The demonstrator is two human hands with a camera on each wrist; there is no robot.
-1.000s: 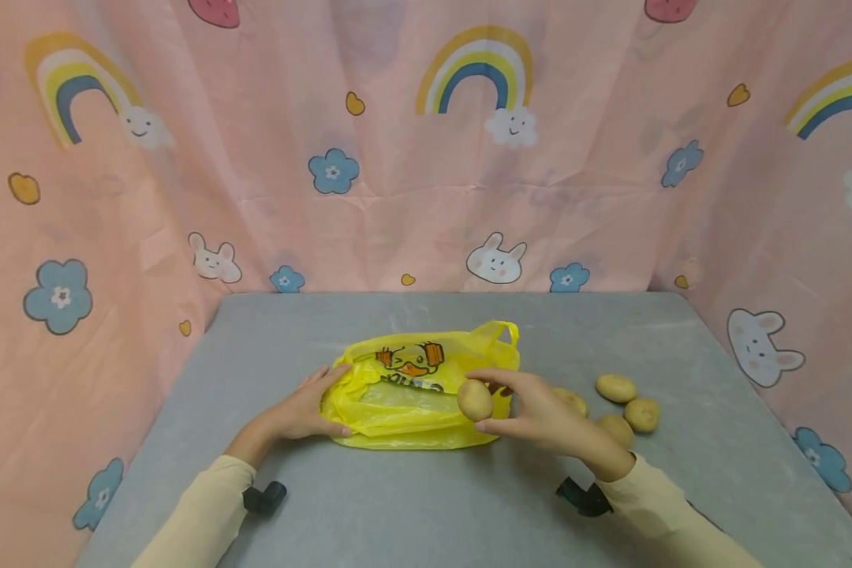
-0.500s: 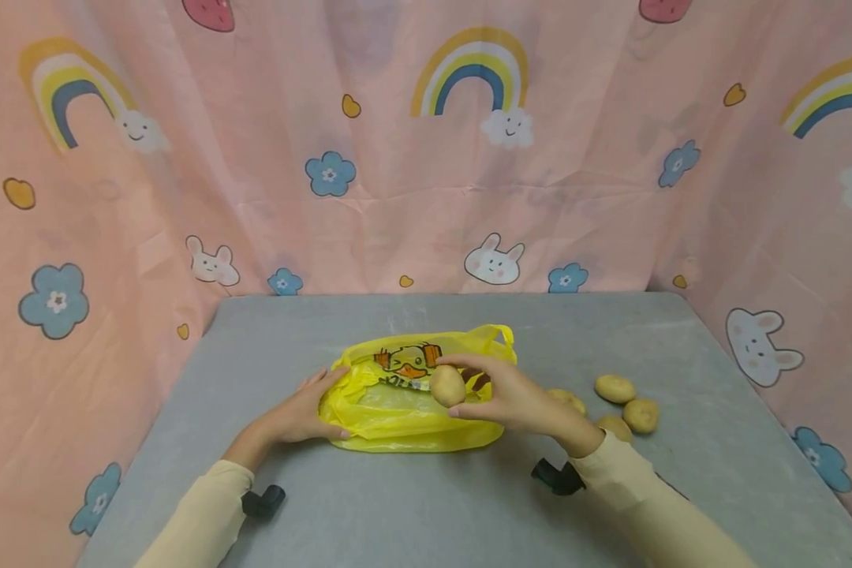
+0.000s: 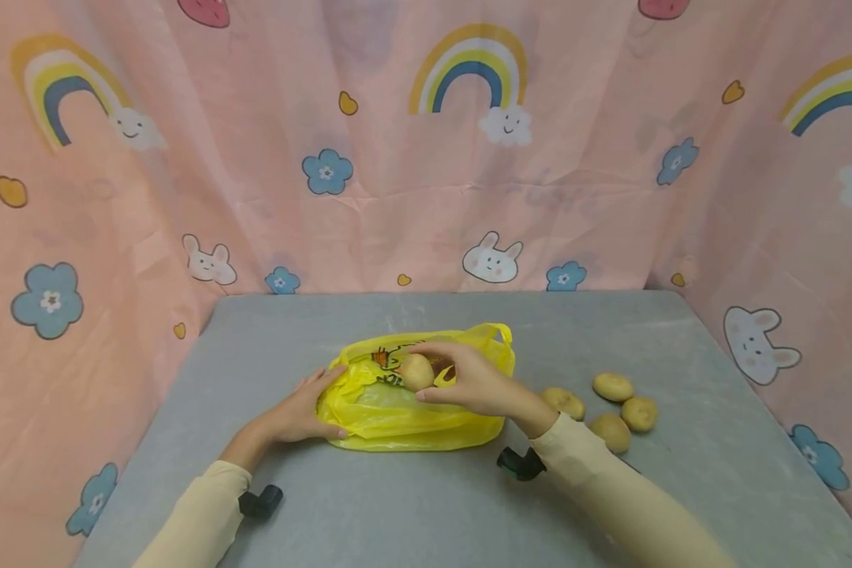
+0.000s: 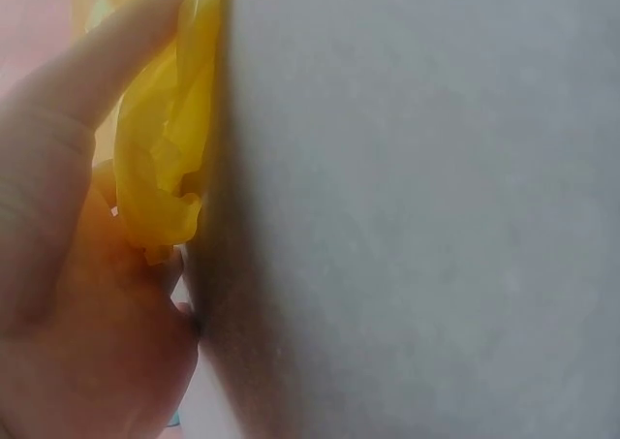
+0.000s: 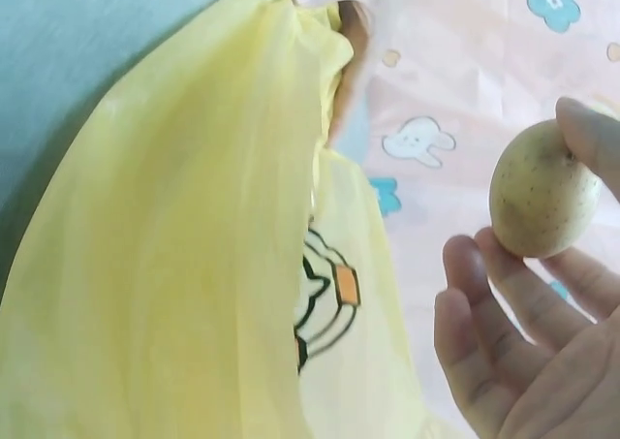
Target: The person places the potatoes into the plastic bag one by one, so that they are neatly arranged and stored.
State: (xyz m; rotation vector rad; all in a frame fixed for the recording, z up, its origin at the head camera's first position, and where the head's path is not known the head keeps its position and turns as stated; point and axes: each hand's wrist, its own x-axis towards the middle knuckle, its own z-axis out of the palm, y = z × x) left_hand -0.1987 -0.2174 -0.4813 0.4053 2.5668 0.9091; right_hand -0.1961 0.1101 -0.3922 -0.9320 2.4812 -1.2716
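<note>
Yellow thin plastic makes up the handled bag (image 3: 426, 435) lying on its side on the smooth grey desk (image 3: 376, 521), its mouth gaping toward the camera and a black-and-orange cartoon duck print (image 3: 382, 358) on its far panel. At its left end, the left hand (image 3: 301, 410) grips the gathered plastic: the fingers are spread well apart from the thumb, thumb along the near edge, the others at the far edge, with the bag between them. The left wrist view shows the crumpled plastic lying against that thumb, the fingertips mostly hidden.

One small oval potato with pale tan, speckled skin (image 3: 417, 372) is pinched in the right hand (image 3: 479, 383), raised over the bag and covering part of the duck in the head view. The fingers are parted only by the potato's width, thumb on one side and fingertips on the other; the right wrist view shows a gap between potato and bag, and other fingers fanned off the skin.

Right of the bag, four more tan potatoes (image 3: 640, 414) lie loosely grouped on the desk, the leftmost close to the right forearm. Both arms wear cream long sleeves (image 3: 199, 513), with a black device (image 3: 261, 502) at each wrist. Behind hangs pink cloth (image 3: 412, 173) printed with rainbows, rabbits and blue flowers.
</note>
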